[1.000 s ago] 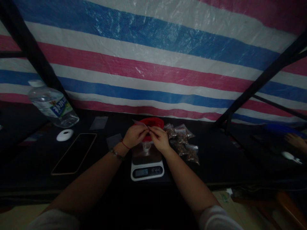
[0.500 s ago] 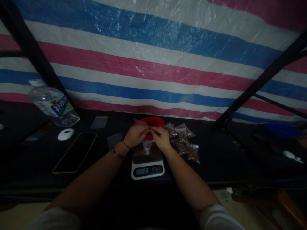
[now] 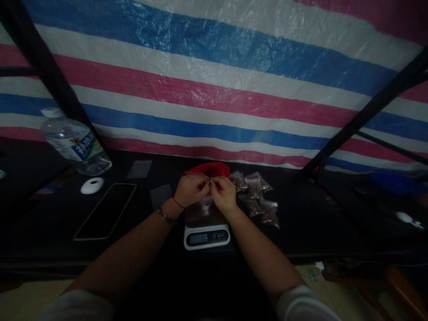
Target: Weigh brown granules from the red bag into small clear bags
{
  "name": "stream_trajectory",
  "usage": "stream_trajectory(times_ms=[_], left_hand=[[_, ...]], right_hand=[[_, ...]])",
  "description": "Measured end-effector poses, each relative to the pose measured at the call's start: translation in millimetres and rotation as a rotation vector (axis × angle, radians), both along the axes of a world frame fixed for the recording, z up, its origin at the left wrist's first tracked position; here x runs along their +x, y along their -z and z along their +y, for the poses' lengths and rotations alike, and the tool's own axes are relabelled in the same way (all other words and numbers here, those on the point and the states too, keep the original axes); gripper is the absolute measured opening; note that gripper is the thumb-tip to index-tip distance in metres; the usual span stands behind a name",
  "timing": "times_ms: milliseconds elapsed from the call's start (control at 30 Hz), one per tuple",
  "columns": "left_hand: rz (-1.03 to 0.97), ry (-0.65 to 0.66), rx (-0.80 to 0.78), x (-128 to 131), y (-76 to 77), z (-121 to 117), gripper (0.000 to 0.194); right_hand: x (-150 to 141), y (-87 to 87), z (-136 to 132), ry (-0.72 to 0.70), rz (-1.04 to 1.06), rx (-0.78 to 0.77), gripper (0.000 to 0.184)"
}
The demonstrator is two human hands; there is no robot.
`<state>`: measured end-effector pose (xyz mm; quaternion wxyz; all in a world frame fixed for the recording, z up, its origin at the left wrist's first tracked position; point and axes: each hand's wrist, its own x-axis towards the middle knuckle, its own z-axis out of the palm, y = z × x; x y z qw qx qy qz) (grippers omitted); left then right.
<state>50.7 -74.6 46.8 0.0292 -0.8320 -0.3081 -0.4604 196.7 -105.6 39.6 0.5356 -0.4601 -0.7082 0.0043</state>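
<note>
My left hand [image 3: 191, 189] and my right hand [image 3: 223, 192] meet above a small white kitchen scale [image 3: 206, 227]. Both pinch the top edge of a small clear plastic bag [image 3: 207, 178] held between them. A little clear cup [image 3: 206, 203] stands on the scale's metal plate, just below the fingers. Behind the hands lies a red container [image 3: 211, 169]. Several small filled bags [image 3: 257, 198] with brownish contents lie just right of my right hand.
A dark phone [image 3: 106, 210], a white round object [image 3: 92, 185], empty clear bags [image 3: 139, 169] and a tilted water bottle [image 3: 74, 142] lie at the left on the black table [image 3: 317, 223]. A striped tarp [image 3: 214, 80] hangs behind, with black bars either side.
The hands have drawn closer together on the small bag, fingers pinching tighter; the bag's free corner that stuck out to the left no longer shows. The view shifted slightly.
</note>
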Motion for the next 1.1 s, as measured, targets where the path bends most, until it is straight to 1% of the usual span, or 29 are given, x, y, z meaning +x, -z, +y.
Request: stream_trajectory(times_ms=[300, 367, 467, 500, 567, 667, 800, 967, 1100], left_hand=[[-0.042, -0.005, -0.034, 2, -3.3, -3, 0.019], [-0.041, -0.03, -0.049, 3, -2.8, -5, 0.02], [-0.037, -0.059, -0.049, 4, -0.8, -7, 0.024], [-0.041, -0.066, -0.051, 4, -0.2, -8, 0.025], [-0.057, -0.084, -0.069, 3, 0.7, -8, 0.026], [-0.06, -0.104, -0.09, 1, 0.9, -6, 0.024], [-0.025, -0.115, -0.087, 0, 1.1, -4, 0.022], [0.095, -0.084, 0.001, 1, 1.5, -4, 0.025], [0.133, -0.018, 0.07, -2, -0.5, -5, 0.024]], right_hand=[[-3, 0.5, -2, 0.004, 0.016, 0.015, 0.017], [-1, -0.1, 0, 0.038, 0.041, 0.022, 0.016], [4, 0.1, 4, 0.131, 0.095, 0.043, 0.014], [6, 0.6, 5, 0.138, 0.099, 0.045, 0.013], [8, 2.2, 7, 0.1, 0.089, 0.047, 0.011], [9, 4.5, 9, 0.009, 0.04, 0.069, 0.012], [12, 5.8, 10, -0.104, -0.091, 0.097, 0.02], [17, 6.5, 12, -0.14, -0.191, 0.034, 0.034], [20, 7.1, 12, -0.138, -0.181, 0.015, 0.033]])
